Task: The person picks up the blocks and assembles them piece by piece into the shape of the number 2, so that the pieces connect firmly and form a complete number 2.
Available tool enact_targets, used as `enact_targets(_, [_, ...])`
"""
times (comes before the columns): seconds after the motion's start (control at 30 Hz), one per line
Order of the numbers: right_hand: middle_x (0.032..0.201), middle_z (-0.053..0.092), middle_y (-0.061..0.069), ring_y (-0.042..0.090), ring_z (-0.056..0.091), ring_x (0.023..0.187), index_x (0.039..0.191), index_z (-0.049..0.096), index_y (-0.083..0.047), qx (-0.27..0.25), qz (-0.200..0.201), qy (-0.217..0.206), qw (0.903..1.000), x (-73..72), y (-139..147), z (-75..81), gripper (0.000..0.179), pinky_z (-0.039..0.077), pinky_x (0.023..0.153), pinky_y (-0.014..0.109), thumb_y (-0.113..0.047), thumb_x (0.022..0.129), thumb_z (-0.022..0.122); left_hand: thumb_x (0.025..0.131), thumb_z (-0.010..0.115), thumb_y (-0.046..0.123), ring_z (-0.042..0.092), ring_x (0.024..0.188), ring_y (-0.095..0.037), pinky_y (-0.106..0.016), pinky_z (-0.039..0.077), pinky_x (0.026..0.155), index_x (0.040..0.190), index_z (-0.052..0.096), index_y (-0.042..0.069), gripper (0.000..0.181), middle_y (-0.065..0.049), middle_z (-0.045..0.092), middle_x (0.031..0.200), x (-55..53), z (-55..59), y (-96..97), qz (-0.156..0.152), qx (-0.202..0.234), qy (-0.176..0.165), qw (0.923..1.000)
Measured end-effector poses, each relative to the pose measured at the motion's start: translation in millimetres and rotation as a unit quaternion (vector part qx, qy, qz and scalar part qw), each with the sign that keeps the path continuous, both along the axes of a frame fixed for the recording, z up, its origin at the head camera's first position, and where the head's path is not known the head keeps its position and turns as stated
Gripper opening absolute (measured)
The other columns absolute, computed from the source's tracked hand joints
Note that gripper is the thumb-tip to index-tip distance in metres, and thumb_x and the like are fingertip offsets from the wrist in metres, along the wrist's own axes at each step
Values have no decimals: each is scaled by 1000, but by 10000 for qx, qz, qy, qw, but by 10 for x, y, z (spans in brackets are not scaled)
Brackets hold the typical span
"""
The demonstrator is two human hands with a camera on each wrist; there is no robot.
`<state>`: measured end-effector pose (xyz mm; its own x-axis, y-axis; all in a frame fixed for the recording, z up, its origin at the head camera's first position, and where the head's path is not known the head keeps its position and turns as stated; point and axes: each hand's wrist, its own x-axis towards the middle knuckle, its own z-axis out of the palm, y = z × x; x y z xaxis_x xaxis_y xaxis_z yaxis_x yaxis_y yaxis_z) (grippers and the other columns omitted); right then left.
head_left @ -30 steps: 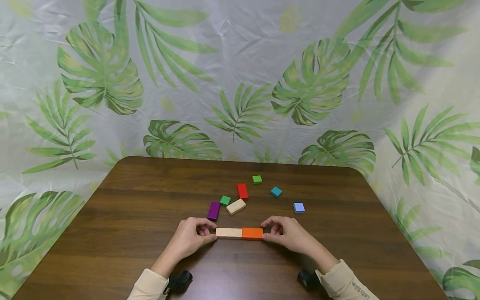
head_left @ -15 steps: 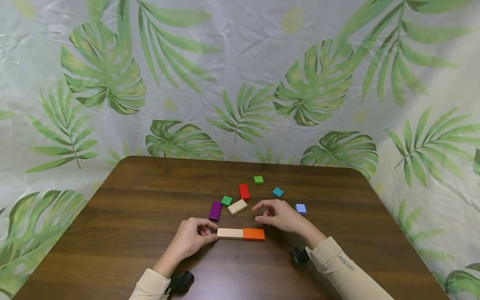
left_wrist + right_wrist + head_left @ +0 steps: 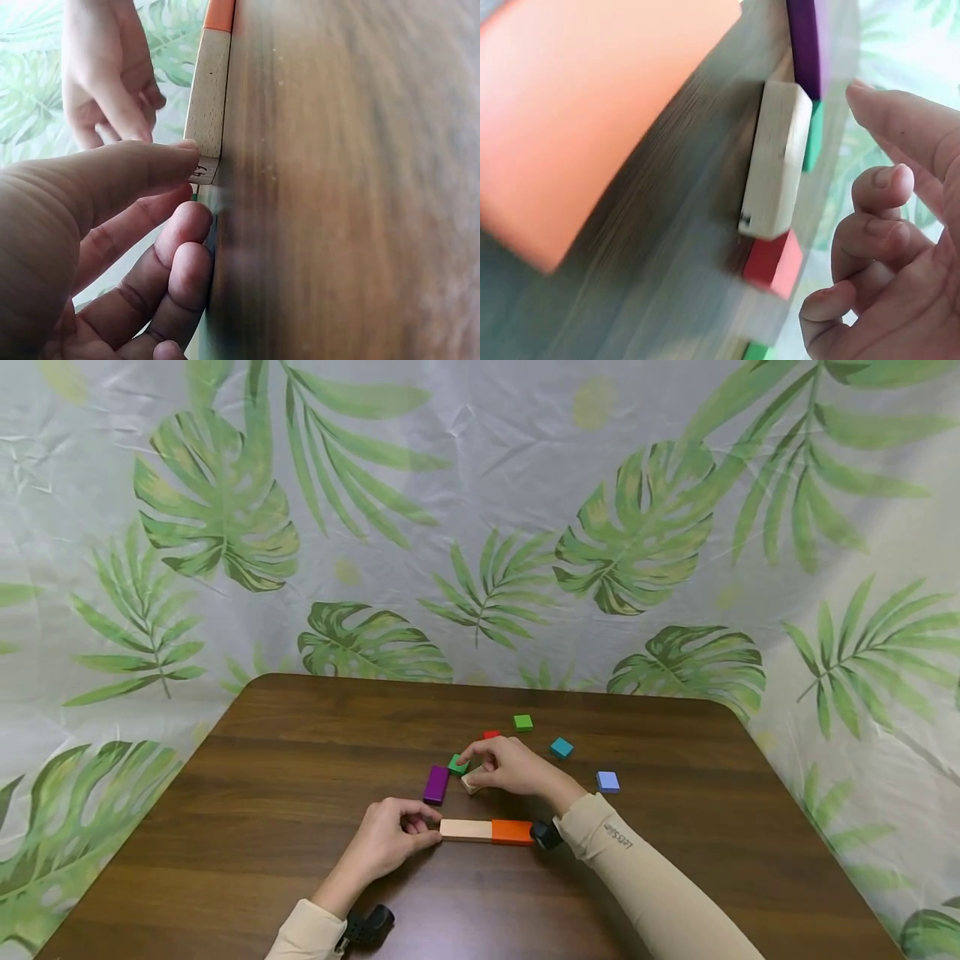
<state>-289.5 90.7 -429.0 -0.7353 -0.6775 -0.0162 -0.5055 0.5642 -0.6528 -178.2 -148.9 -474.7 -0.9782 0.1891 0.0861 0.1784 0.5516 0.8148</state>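
A plain wooden block [image 3: 467, 831] and an orange block [image 3: 512, 832] lie end to end in one row on the table. My left hand [image 3: 393, 835] holds the left end of the plain block with thumb and index finger; in the left wrist view the thumb [image 3: 150, 169] touches its end corner. My right hand [image 3: 517, 766] hovers over a second wooden block [image 3: 776, 161], fingers bent and apart from it in the right wrist view. This block is partly hidden by the hand in the head view. A purple block [image 3: 436, 785] and a green block [image 3: 458, 765] lie beside it.
A red block [image 3: 491, 735] is mostly covered by the right hand. Farther back sit a light green block [image 3: 522, 723] and a teal block [image 3: 561, 747]; a pale blue block [image 3: 608, 782] lies to the right. Leaf-patterned cloth [image 3: 480, 527] hangs behind the table [image 3: 262, 793].
My right hand has let go of the orange block's right end and moved up and left over the second wooden block. The left hand stays at its end of the row.
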Motion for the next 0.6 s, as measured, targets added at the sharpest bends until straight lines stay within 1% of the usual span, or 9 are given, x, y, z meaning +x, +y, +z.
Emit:
enact_targets(0.23, [61,35,-5,9,32,55,131,76,-14,77,124,-301,9994,-77,-230,-33,33,33,58,22,-13,98,80,85,91,15,61,69,-7,-21,48,62,95,83,15,12,6,69,74,-2,5,0,-5,23,-4,10000])
enact_targets(0.37, [60,36,-5,10,34,54,132,76,-15,232,175,-240,9993,-98,-322,-71,35,32,56,21,-11,97,80,85,91,15,61,69,-7,-21,48,62,95,83,15,12,6,70,74,-5,2,2,5,10,11,10000])
enact_targets(0.5, [59,38,-5,10,36,53,132,77,-20,491,62,-105,9987,-106,-388,-94,36,33,55,22,-12,97,80,85,91,15,60,69,-6,-21,48,62,95,83,15,12,6,69,74,-7,-4,4,10,-9,10,10000])
enact_targets(0.6, [59,37,-5,11,34,53,131,77,-21,578,-17,-93,9983,-115,-423,-96,36,32,55,22,-12,97,80,85,91,16,60,69,-6,-21,48,62,95,83,15,12,6,70,74,-8,-8,2,8,-7,9,10000])
